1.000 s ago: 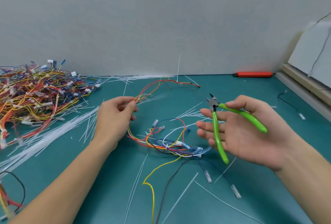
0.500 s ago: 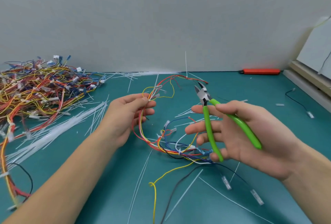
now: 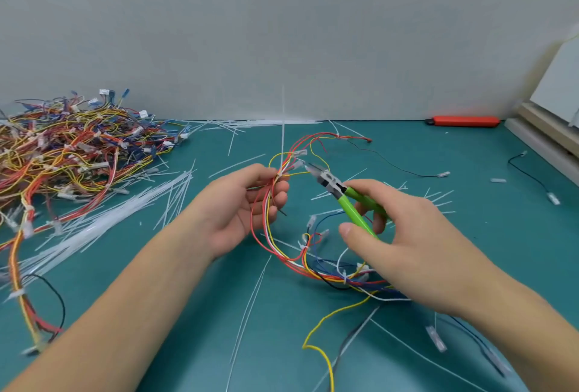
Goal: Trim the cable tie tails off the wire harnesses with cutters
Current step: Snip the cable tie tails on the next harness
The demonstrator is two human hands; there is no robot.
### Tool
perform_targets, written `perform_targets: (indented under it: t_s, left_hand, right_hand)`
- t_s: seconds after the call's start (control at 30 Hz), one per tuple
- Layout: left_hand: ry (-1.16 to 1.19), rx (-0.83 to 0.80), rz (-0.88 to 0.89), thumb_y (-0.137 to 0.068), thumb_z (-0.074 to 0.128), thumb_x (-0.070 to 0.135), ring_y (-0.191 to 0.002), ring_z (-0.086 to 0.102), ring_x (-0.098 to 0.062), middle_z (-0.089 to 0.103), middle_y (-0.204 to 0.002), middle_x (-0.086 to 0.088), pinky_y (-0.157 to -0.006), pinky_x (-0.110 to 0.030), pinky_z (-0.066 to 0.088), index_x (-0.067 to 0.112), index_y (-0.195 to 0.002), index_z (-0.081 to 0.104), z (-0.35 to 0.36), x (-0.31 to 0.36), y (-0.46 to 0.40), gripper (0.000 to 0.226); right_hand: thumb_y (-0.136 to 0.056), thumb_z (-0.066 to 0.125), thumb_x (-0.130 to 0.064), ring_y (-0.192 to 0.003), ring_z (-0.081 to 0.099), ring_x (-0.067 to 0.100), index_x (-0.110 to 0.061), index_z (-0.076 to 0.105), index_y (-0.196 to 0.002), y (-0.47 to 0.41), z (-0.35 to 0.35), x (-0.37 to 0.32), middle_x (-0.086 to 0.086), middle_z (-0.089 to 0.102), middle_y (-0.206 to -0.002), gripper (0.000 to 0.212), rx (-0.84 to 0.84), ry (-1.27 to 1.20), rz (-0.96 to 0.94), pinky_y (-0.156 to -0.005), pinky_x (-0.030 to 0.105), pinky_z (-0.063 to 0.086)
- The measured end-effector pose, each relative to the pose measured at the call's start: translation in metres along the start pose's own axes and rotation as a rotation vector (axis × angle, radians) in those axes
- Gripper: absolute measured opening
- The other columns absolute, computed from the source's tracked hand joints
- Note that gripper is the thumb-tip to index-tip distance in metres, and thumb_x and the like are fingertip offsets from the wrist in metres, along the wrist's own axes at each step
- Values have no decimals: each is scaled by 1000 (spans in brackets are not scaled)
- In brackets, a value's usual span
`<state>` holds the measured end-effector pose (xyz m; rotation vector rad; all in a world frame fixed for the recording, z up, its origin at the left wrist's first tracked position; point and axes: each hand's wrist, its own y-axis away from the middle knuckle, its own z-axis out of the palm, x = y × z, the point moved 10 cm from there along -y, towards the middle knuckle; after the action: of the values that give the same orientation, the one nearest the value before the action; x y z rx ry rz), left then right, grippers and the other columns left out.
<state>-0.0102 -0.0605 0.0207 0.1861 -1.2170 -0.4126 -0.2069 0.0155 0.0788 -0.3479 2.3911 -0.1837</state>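
The left hand [image 3: 241, 213] has its fingers curled round a bundle of red, yellow and white wires — the wire harness [image 3: 291, 254] — pinching it near a cable tie whose thin white tail [image 3: 283, 128] stands straight up from the fist. The right hand [image 3: 404, 241] grips the green-handled cutters [image 3: 347, 200], thumb and fingers closed round the handles; the metal tip points up and left, just beside the pinched wires, though whether it touches the tie cannot be told. From the left hand the harness loops down onto the green table [image 3: 407, 147] and runs under the right hand. Cut white tie tails [image 3: 94, 229] lie scattered to the left — behind them a heap of wire harnesses [image 3: 69, 153]. An orange tool [image 3: 463, 121] rests by the wall.
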Motion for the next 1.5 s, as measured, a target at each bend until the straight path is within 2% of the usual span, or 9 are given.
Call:
perform_targets:
  t_s: [0.1,0.2,0.3,0.43,0.63,0.93,1.3,1.43,1.5]
  left_hand:
    - [13,-75,-41,-78,71,18,-60,68,-11,70,-74,-2,-47,-20,53,7,-81,82,9,-3,4,15]
    - [14,-136,-60,-72,73,18,-61,68,-11,70,-74,-2,-48,-20,53,8,-78,81,18,-7,8,14]
    - [16,-171,-75,-74,72,18,-61,68,-10,70,-74,-2,-48,-20,53,9,-78,81,26,-10,11,13]
    - [28,-177,-93,-72,74,17,-60,68,-10,70,-74,-2,-48,-21,54,10,-72,78,28,-13,13,8]
    - [64,-207,-107,-76,71,14,-64,71,-12,72,-77,-5,-52,-21,56,8,-76,80,33,-17,15,10]
    - [84,-270,-58,-78,69,11,-75,75,-15,75,-84,-8,-64,-25,61,7,-85,81,37,-16,15,14]
    - [120,-210,-60,-77,69,11,-71,75,-13,76,-80,-6,-59,-24,60,8,-79,82,35,-20,11,13]
    - [133,-209,-60,-77,69,11,-70,75,-13,75,-79,-6,-59,-24,60,8,-78,82,35,-21,10,13]
    - [137,-210,-61,-77,69,11,-70,75,-13,76,-79,-6,-59,-24,60,8,-77,82,36,-21,10,13]
  right_hand:
    - [-82,48,-66,-104,47,-10,-48,48,-141,-3,3,-1,-28,57,-108,61,14,166,-57,-88,9,34]
    - [-85,51,-62,-105,44,-11,-46,47,-145,-4,4,1,-26,56,-109,62,35,202,-79,-91,18,37]
    - [-86,54,-57,-102,46,-9,-42,49,-145,-5,4,1,-24,56,-107,61,55,209,-94,-92,23,40]
    - [-85,54,-57,-101,46,-9,-43,50,-144,-7,7,0,-24,56,-104,61,47,203,-116,-88,13,35]
    - [-85,51,-62,-99,45,-11,-42,50,-146,-7,11,1,-23,56,-104,64,38,196,-120,-87,20,36]
    - [-88,54,-58,-93,47,-12,-44,51,-143,-8,11,2,-22,57,-98,57,58,186,-147,-80,10,33]
    - [-89,54,-57,-85,49,-10,-44,53,-139,-8,13,3,-20,57,-93,51,79,165,-161,-73,13,34]
    - [-95,63,-48,-76,51,-4,-40,60,-132,-10,10,5,-21,56,-86,38,82,142,-156,-65,21,33]
    - [-95,66,-40,-74,51,-2,-37,63,-124,-11,8,5,-25,53,-81,29,86,135,-169,-62,19,32]
